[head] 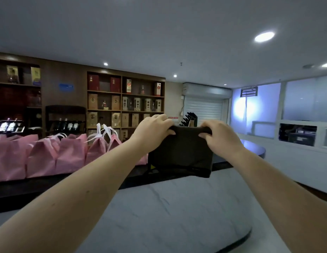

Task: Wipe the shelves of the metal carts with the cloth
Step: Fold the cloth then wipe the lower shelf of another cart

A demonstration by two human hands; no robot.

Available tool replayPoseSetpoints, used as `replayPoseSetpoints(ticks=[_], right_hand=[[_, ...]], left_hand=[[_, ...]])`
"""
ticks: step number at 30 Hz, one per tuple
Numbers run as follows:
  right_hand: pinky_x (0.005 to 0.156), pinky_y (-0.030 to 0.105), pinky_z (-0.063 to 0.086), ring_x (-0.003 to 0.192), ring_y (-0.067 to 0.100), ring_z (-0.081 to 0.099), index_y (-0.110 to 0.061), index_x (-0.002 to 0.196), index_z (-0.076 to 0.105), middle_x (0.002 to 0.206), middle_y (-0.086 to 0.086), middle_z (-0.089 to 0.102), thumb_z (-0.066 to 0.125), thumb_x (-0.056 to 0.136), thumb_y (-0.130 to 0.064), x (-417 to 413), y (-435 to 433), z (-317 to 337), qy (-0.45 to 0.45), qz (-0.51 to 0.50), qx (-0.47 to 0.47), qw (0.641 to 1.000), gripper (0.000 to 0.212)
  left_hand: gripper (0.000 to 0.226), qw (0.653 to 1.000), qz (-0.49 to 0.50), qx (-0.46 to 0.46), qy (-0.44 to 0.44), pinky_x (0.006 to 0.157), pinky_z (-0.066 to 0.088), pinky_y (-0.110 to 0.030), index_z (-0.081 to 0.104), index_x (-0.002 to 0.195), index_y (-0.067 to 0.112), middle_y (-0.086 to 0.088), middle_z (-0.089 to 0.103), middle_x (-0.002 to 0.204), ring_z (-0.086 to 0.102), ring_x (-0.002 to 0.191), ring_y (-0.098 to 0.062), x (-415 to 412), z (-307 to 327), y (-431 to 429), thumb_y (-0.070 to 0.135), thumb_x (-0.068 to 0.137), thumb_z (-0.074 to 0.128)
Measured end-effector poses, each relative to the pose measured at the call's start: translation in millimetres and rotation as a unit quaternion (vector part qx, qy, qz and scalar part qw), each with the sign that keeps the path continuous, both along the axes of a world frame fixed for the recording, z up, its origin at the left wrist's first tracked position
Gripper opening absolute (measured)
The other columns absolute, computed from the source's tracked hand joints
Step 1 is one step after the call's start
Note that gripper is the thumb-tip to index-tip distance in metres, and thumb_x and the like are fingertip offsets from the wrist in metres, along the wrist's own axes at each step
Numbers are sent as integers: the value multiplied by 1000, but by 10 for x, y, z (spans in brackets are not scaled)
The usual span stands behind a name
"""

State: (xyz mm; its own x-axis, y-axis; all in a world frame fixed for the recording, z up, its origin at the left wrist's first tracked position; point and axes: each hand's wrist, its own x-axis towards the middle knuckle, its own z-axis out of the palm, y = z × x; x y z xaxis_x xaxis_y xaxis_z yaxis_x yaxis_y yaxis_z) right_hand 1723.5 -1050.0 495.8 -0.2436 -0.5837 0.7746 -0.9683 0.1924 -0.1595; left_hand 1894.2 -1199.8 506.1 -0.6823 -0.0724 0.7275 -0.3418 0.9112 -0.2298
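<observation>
A dark cloth (182, 152) hangs folded in the air in front of me, above a pale marble counter (177, 212). My left hand (153, 129) pinches its top left corner. My right hand (220, 136) grips the top right corner. Both arms are stretched forward at about chest height. No metal cart is in view.
A row of pink paper bags (49, 154) stands on a dark ledge at the left. Behind it, wooden shelves (125, 103) hold boxed bottles. A white roller shutter (202, 108) and glass partitions (301, 106) lie at the right.
</observation>
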Motion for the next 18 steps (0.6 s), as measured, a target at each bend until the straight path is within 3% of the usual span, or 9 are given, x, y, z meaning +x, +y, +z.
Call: replayPoseSetpoints(ticks=[8,14,18], right_hand=[[87,41,45,98,28,56,-21,94,69,94,1,68,67,84,-21,-1138,-518,-493,-40,-99,67,992,10],[81,35,42,96,28,55,-18,94,69,93,3,66,63,85,-16,-1839,-714,-769,-56,-190,45,979,10],[79,38,47,94,29,56,-17,94,68,93,4,66,63,85,-14,-2253,-779,-1091,-96,-245,29,964,11]], left_hand=[[30,994,-84,54,-52,85,47,-35,59,124,19,-3,54,117,53,105,-20,-1428,-519,-795,35,100,49],[28,978,-196,54,-52,86,46,-40,62,118,12,-8,56,110,55,101,-27,-2598,-823,-1276,31,98,53],[25,958,-273,69,-59,82,47,-47,65,110,7,-11,57,104,52,100,-32,-3317,-1149,-1461,27,96,57]])
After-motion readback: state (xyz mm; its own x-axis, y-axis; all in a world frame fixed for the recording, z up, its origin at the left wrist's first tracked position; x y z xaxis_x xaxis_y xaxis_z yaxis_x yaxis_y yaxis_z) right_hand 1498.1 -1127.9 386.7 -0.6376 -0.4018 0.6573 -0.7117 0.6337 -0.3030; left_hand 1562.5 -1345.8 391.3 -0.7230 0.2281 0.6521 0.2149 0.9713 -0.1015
